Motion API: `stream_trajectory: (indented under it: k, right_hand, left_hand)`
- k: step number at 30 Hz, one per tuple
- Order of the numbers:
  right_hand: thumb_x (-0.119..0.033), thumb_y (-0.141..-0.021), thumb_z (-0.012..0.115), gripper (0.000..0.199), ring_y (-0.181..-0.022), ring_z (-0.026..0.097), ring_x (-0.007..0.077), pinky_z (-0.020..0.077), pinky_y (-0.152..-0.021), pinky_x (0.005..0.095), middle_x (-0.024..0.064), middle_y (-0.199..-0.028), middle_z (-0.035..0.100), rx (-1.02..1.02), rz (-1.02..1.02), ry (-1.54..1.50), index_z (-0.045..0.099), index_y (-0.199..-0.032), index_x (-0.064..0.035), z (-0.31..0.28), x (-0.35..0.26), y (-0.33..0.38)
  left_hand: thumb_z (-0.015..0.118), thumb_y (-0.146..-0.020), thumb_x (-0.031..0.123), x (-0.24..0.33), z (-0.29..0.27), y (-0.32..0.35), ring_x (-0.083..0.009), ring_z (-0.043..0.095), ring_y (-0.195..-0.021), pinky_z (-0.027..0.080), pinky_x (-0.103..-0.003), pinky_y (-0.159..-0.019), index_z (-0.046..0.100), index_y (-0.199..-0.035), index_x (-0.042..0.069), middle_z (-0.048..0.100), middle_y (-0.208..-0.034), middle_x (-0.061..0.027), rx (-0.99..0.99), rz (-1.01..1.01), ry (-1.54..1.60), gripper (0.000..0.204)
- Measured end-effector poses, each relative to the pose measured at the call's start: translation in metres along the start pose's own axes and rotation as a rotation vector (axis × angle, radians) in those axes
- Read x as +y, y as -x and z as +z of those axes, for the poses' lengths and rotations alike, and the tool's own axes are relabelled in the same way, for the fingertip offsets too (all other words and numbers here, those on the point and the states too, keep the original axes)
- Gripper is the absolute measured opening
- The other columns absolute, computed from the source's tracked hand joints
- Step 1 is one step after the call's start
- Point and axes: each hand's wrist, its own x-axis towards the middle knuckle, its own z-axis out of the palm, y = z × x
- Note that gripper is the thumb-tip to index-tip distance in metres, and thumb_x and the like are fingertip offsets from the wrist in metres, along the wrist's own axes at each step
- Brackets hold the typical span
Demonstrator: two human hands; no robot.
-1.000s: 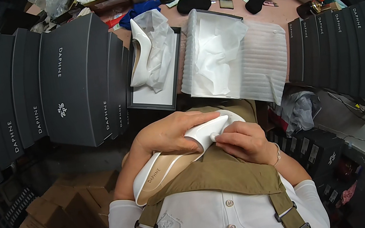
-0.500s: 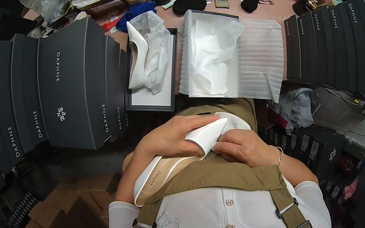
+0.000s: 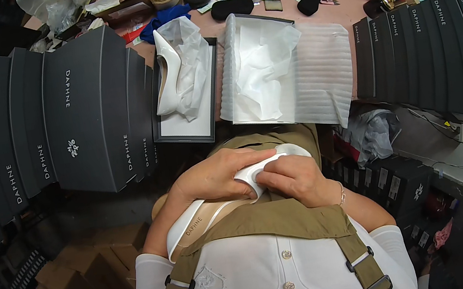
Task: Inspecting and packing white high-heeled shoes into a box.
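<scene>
Stacks of dark shoeboxes (image 3: 80, 108) flank my cluttered desk (image 3: 338, 15), where another white heel (image 3: 167, 73) lies in an open box. In my lap, my left hand (image 3: 212, 178) grips a white shoe (image 3: 207, 221) while my right hand (image 3: 294, 180) pinches its toe.

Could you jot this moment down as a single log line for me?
left hand: grips white shoe | right hand: presses white paper wad into shoe | second white shoe: in open box
</scene>
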Motion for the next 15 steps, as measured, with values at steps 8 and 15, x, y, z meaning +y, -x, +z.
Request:
stream_trajectory:
  k: [8,15]
  right_hand:
    - [-0.015,-0.075,0.058,0.022,-0.074,0.061,0.0205,0.0479,-0.058,0.0334,0.0032,-0.084,0.059,0.020,-0.011,0.081,0.063,-0.095,-0.0083,-0.005,-0.001,-0.007]
    - [-0.014,-0.077,0.057,0.018,-0.073,0.060,0.0209,0.0481,-0.058,0.0343,0.0029,-0.079,0.054,0.034,0.005,0.085,0.061,-0.094,-0.0093,-0.006,0.001,-0.003]
  left_hand:
    - [0.079,-0.061,0.010,-0.004,0.001,-0.004,-0.0301,0.057,-0.114,0.045,-0.034,-0.096,0.044,-0.139,0.004,0.058,-0.125,-0.0184,-0.015,-0.030,0.028,0.086]
    - [0.079,-0.061,0.010,-0.005,-0.001,-0.006,-0.0286,0.059,-0.110,0.045,-0.033,-0.093,0.044,-0.140,0.005,0.060,-0.121,-0.0171,-0.010,-0.028,0.023,0.086]
